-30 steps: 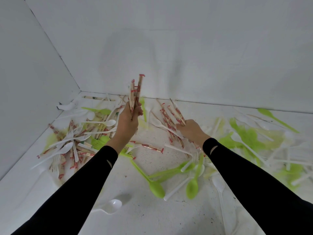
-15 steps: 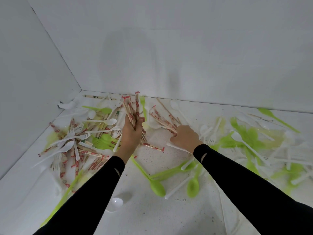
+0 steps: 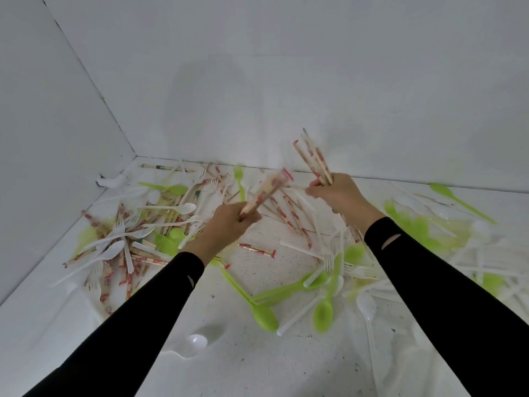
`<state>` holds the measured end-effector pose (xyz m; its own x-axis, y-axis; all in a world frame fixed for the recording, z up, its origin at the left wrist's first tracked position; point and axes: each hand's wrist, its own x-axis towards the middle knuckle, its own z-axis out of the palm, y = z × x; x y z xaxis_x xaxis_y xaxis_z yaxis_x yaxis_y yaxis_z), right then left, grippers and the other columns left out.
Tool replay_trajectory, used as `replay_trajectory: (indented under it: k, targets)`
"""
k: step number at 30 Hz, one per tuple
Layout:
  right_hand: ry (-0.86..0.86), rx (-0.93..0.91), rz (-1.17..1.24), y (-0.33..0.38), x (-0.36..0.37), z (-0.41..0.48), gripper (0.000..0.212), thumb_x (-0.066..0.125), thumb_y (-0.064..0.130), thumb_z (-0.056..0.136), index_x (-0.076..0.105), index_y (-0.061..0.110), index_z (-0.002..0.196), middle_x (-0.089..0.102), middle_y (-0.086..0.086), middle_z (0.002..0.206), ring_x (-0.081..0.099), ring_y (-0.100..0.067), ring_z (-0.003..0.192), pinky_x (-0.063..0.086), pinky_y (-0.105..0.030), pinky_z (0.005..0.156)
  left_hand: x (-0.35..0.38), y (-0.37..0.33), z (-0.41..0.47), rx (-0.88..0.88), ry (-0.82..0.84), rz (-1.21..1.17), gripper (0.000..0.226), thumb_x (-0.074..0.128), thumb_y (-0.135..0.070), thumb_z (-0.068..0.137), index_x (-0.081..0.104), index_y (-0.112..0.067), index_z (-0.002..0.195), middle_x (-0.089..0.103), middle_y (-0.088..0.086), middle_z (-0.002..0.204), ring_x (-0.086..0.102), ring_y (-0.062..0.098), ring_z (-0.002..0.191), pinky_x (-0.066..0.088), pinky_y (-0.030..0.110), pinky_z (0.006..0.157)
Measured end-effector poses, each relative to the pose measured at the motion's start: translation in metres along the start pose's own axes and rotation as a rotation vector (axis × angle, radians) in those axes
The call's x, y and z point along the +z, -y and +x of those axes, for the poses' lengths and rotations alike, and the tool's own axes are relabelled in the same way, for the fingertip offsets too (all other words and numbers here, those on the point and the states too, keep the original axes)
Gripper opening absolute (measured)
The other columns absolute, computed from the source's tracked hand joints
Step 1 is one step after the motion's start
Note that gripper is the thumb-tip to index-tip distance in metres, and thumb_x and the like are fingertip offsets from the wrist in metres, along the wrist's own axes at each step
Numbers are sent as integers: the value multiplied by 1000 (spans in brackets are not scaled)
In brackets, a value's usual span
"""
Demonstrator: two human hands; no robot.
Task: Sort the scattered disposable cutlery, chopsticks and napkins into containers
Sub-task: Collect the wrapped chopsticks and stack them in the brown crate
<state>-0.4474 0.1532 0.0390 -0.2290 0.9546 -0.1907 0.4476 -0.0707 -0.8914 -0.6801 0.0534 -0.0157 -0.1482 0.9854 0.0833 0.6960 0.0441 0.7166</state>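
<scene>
Landmark: the corner where the two white walls meet (image 3: 134, 156), at the far left of the white speckled floor (image 3: 243, 368).
Left hand (image 3: 229, 224): right of the corner and nearer the camera, raised off the floor. Its fingers are curled tight round the low end of a blurred bundle of paper-wrapped wooden chopsticks with red print (image 3: 267, 190), which slants up to the right.
Right hand (image 3: 342, 196): further right of the corner, near the left hand but apart from it. Thumb and fingers clasp a second sheaf of wrapped chopsticks (image 3: 313, 159), its tips fanned upward against the back wall.
Mixed heap of wrapped chopsticks, white plastic forks and white plastic spoons (image 3: 120, 247): on the floor just in front of the corner.
Green plastic fork (image 3: 240, 181): by the back wall, right of the corner.
Two lime-green plastic spoons (image 3: 264, 319): on the floor well right of the corner, between the black sleeves (image 3: 128, 325).
Single white spoon (image 3: 196, 343): nearest the camera, beside the left sleeve.
Blurred green and white cutlery (image 3: 429, 233): far right of the corner.
</scene>
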Motion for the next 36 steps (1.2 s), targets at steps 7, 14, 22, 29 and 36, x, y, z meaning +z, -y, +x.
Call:
replay_trajectory:
  k: [7,14,22,29,36]
  targets:
    - [-181,2,524,1,-35,-15,15,74,24,86,62,16,85,47,-1,72,28,-9,43,26,-21,40,19,18,-8,53,307,550,19,56,-25,98,67,-10,102,64,4,90,57,19,82,40,26,68]
    - [-272,60,664,-28,-61,-44,23,47,36,103,52,17,92,75,-5,87,32,-12,48,31,-20,39,25,18,0,209,426,597,24,51,-19,100,62,-2,113,55,13,110,54,27,100,35,24,79]
    - [-252,150,883,-57,-82,-77,28,41,38,104,49,15,90,50,0,55,55,-18,48,56,-31,52,29,-39,18,208,80,239,11,45,-13,101,50,-4,107,57,8,83,53,22,70,36,26,61]
    - [-218,123,793,-80,-119,-112,27,54,39,99,52,14,105,29,7,55,24,-7,42,20,-18,37,54,-176,42,122,-186,-380,16,50,-30,101,53,-19,113,53,-7,77,54,12,63,50,30,69]
    - [-503,206,860,-115,-202,-159,37,49,47,99,55,14,83,32,4,54,29,-10,39,27,-23,40,155,-334,15,-147,92,-1454,17,51,-20,102,51,-13,87,55,0,69,55,12,54,51,25,56]
